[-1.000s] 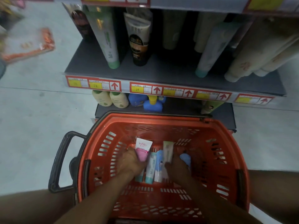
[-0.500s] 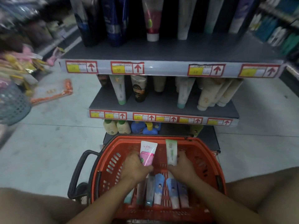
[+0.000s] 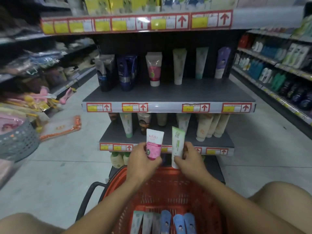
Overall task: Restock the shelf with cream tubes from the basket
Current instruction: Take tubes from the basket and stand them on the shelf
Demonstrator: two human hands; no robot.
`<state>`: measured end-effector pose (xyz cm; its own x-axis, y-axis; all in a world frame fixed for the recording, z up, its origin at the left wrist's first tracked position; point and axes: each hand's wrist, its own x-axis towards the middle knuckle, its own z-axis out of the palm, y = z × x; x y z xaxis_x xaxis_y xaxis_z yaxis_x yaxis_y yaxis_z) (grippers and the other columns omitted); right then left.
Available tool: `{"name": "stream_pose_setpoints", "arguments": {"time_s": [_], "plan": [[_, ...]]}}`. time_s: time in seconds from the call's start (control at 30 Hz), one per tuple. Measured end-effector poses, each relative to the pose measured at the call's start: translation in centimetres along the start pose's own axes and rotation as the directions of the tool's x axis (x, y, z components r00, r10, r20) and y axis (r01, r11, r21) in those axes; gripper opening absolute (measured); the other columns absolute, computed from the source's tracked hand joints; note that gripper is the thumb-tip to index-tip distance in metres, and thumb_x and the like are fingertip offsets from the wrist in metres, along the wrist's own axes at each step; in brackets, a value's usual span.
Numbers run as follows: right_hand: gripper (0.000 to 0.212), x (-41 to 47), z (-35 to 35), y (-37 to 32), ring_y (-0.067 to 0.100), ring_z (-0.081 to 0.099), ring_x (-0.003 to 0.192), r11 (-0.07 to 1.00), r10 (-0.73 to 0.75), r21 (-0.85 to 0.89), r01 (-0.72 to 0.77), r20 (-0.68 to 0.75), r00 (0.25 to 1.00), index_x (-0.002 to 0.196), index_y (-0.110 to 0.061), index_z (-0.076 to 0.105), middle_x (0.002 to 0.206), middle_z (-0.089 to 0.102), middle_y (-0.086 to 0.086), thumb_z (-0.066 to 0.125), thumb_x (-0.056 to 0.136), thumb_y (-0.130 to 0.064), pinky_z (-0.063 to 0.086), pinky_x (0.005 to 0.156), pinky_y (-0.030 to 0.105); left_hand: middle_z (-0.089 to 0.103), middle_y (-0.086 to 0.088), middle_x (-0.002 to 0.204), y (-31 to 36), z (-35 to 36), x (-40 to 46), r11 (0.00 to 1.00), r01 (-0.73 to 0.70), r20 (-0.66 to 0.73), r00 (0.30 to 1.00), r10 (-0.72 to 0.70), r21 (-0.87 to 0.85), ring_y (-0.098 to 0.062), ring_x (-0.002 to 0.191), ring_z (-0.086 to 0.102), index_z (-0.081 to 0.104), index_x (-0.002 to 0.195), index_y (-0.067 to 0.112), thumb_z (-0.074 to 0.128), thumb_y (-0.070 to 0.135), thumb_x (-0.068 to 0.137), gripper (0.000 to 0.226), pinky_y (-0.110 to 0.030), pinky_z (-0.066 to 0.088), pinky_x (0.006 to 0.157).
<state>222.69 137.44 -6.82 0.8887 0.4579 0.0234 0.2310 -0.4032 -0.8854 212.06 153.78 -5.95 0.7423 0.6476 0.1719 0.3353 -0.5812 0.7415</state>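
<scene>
Tubes looked light and soft: our left hand (image 3: 141, 163) gripped the pink-and-white plastic cream tube (image 3: 154, 144), our right hand (image 3: 191, 162) the green-and-white one (image 3: 177, 146), low near their caps, above the orange plastic basket (image 3: 209, 196).

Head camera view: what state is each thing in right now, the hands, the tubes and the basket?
Left hand: grips pink tube.
Right hand: grips green tube.
Pink tube: upright, lifted above the basket.
Green tube: upright, lifted above the basket.
Orange basket: on floor, tubes remaining inside.
Blue tubes: lying in basket.
</scene>
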Motion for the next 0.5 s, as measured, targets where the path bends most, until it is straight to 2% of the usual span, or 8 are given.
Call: {"name": "stream_pose_setpoints", "arguments": {"time_s": [0.13, 0.23, 0.37, 0.5], "plan": [[0.048, 1.8, -2.4, -4.5, 0.012, 0.068, 0.11, 0.994, -0.103, 0.016, 0.104, -0.05, 0.993, 0.125, -0.032, 0.052, 0.123, 0.069, -0.005, 0.075, 0.086, -0.014, 0.06, 0.095, 0.041, 0.066, 0.01, 0.109, 3.5, -2.2, 2.0, 0.997, -0.075, -0.072, 0.995, 0.073, -0.026, -0.008, 0.092, 0.066, 0.061, 0.123, 0.032, 0.071, 0.061, 0.061, 0.069, -0.037, 0.063, 0.078], [0.049, 3.5, -4.1, -7.4, 0.009, 0.07, 0.104, 0.986, -0.159, 0.022, 0.163, -0.106, 0.982, 0.125, -0.034, 0.054, 0.118, 0.071, -0.009, 0.075, 0.083, -0.018, 0.062, 0.092, 0.044, 0.065, 0.01, 0.11, 6.1, -3.8, 3.6, 0.991, -0.126, -0.124, 0.985, 0.119, -0.052, -0.011, 0.096, 0.065, 0.06, 0.125, 0.031, 0.075, 0.055, 0.063, 0.068, -0.037, 0.061, 0.081], [0.054, 5.6, -6.1, -11.0, 0.017, 0.064, 0.122, 0.979, -0.197, 0.018, 0.201, -0.141, 0.97, 0.137, -0.026, 0.051, 0.138, 0.063, -0.002, 0.078, 0.091, -0.016, 0.061, 0.092, 0.035, 0.06, 0.012, 0.114, 8.8, -5.5, 6.2, 0.978, -0.19, -0.194, 0.966, 0.171, -0.082, -0.011, 0.104, 0.06, 0.059, 0.127, 0.029, 0.086, 0.038, 0.069, 0.065, -0.031, 0.054, 0.086], [0.058, 7.9, -7.9, -13.6, 0.021, 0.06, 0.131, 0.973, -0.224, 0.027, 0.231, -0.159, 0.962, 0.142, -0.025, 0.048, 0.146, 0.059, 0.0, 0.076, 0.093, -0.016, 0.059, 0.1, 0.046, 0.051, 0.013, 0.12, 10.7, -6.6, 9.3, 0.968, -0.232, -0.206, 0.956, 0.209, -0.092, -0.009, 0.113, 0.056, 0.052, 0.142, 0.026, 0.089, 0.04, 0.077, 0.076, -0.026, 0.049, 0.088]]}}
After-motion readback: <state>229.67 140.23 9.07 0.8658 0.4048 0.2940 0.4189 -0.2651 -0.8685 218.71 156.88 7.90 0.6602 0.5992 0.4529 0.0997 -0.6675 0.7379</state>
